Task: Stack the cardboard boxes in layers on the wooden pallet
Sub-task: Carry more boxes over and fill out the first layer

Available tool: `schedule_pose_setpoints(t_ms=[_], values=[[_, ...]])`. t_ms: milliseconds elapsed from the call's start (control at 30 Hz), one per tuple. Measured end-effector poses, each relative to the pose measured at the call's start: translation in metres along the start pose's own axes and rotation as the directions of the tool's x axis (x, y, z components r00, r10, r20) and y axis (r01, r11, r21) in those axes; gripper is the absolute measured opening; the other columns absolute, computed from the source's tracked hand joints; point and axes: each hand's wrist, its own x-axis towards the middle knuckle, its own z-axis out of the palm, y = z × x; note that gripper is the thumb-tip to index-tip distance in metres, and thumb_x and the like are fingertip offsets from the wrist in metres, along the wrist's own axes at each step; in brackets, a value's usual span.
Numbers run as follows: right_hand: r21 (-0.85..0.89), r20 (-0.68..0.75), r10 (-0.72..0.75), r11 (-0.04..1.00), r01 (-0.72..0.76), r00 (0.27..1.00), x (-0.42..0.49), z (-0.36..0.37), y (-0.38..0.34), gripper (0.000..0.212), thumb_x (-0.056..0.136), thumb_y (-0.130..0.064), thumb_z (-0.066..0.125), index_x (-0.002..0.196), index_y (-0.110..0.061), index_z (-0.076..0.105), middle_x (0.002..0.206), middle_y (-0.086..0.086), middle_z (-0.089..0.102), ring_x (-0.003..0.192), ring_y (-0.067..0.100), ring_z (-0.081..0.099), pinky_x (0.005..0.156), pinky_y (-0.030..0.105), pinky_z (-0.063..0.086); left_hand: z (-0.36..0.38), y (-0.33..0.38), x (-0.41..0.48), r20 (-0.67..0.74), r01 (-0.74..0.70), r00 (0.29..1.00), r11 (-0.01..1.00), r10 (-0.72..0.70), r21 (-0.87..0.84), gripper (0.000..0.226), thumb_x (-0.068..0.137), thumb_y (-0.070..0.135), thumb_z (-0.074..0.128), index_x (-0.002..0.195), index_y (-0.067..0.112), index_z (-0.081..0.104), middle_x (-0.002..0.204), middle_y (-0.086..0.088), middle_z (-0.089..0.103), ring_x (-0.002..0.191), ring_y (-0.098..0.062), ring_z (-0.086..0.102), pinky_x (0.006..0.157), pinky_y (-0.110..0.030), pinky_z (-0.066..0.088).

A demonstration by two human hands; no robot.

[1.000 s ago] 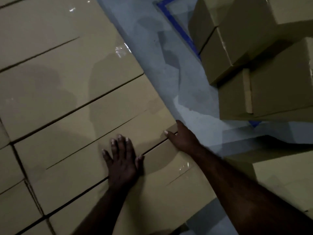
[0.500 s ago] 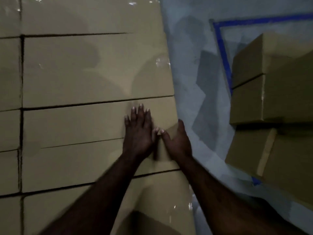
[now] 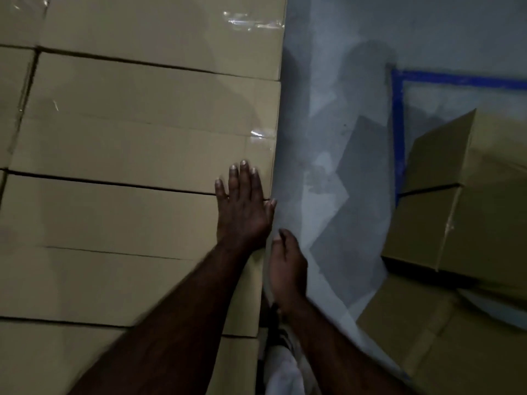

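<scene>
Now, the top layer of cardboard boxes is filling the left side, packed edge to edge; the wooden pallet beneath is hidden. The grey floor is running alongside, with loose boxes lying by the blue tape. The left grip is pressing flat and wide on the end box at the stack's edge, holding nothing. The right grip is sitting against that box's side, fingers hidden, so I cannot tell its set. Looks like squaring up: best pushing steadily inward, top hand keeping the box from tipping.
</scene>
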Motion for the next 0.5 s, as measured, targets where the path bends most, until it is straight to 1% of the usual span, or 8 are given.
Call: schedule_pose_setpoints(t_ms=[100,133,233,267,333,367,433,500], values=[[-0.005,-0.015,-0.125,0.992,0.125,0.992,0.027,-0.026,-0.045,0.034,0.106,-0.031,0.046,0.126,-0.011,0.065,0.124,0.005,0.067,0.109,0.018,0.060,0.089,0.023,0.041,-0.013,0.006,0.000,0.075,0.064,0.995,0.997,-0.061,-0.038,0.077,0.096,0.051,0.009,0.158,0.006,0.009,0.166,-0.016,-0.004,0.153,-0.034,-0.005,0.121,-0.057,-0.004],[-0.009,-0.020,-0.165,0.986,0.164,0.986,0.036,-0.034,-0.065,0.033,0.106,-0.031,0.047,0.123,-0.010,0.066,0.121,0.006,0.068,0.105,0.019,0.060,0.086,0.024,0.040,-0.023,0.008,0.001,0.090,0.095,0.992,0.993,-0.089,-0.066,0.077,0.095,0.051,0.008,0.158,0.007,0.010,0.166,-0.015,-0.005,0.153,-0.033,-0.006,0.121,-0.056,-0.004],[0.003,-0.046,-0.218,0.976,0.219,0.975,0.060,-0.053,-0.119,0.033,0.105,-0.033,0.047,0.120,-0.009,0.065,0.117,0.008,0.068,0.097,0.018,0.057,0.083,0.025,0.039,-0.064,0.008,0.013,0.066,0.167,0.985,0.966,-0.157,-0.200,0.067,0.100,0.040,0.031,0.156,0.005,0.018,0.165,-0.017,0.000,0.152,-0.035,-0.001,0.122,-0.052,0.001],[0.013,-0.047,-0.219,0.975,0.220,0.975,0.069,-0.056,-0.137,0.035,0.105,-0.034,0.047,0.123,-0.010,0.063,0.118,0.007,0.067,0.099,0.018,0.057,0.084,0.025,0.039,-0.080,0.005,0.023,0.041,0.166,0.986,0.955,-0.161,-0.246,0.066,0.100,0.035,0.037,0.156,0.005,0.019,0.165,-0.018,0.002,0.152,-0.035,-0.001,0.122,-0.050,0.003],[0.012,0.003,-0.214,0.977,0.214,0.977,0.100,-0.049,-0.177,0.041,0.104,-0.037,0.047,0.135,-0.012,0.056,0.129,0.006,0.063,0.116,0.024,0.057,0.091,0.024,0.039,-0.112,-0.002,0.057,-0.012,0.164,0.984,0.931,-0.177,-0.326,0.064,0.101,0.033,0.039,0.155,0.005,0.022,0.165,-0.017,0.004,0.152,-0.034,0.001,0.122,-0.047,0.004],[0.013,0.033,-0.206,0.979,0.205,0.978,0.118,-0.043,-0.193,0.046,0.104,-0.038,0.047,0.142,-0.012,0.050,0.137,0.006,0.059,0.124,0.026,0.054,0.097,0.025,0.039,-0.123,-0.006,0.076,-0.039,0.165,0.981,0.921,-0.190,-0.352,0.065,0.099,0.035,0.036,0.155,0.005,0.023,0.165,-0.017,0.006,0.152,-0.034,0.001,0.122,-0.047,0.005],[0.022,0.064,-0.155,0.988,0.153,0.986,0.166,-0.023,-0.228,0.057,0.103,-0.041,0.049,0.152,-0.014,0.037,0.152,0.009,0.046,0.137,0.027,0.045,0.111,0.032,0.036,-0.142,-0.012,0.126,-0.083,0.183,0.969,0.900,-0.233,-0.395,0.074,0.094,0.044,0.029,0.155,0.004,0.023,0.165,-0.017,0.007,0.152,-0.034,0.003,0.122,-0.047,0.006],[0.067,0.078,-0.059,0.996,0.054,0.995,0.213,0.000,-0.258,0.067,0.101,-0.050,0.049,0.156,-0.018,0.030,0.158,0.008,0.037,0.143,0.026,0.038,0.116,0.036,0.032,-0.147,-0.018,0.181,-0.096,0.206,0.958,0.882,-0.269,-0.423,0.079,0.092,0.051,0.026,0.156,0.004,0.020,0.166,-0.015,0.005,0.153,-0.032,0.000,0.122,-0.046,0.005]])
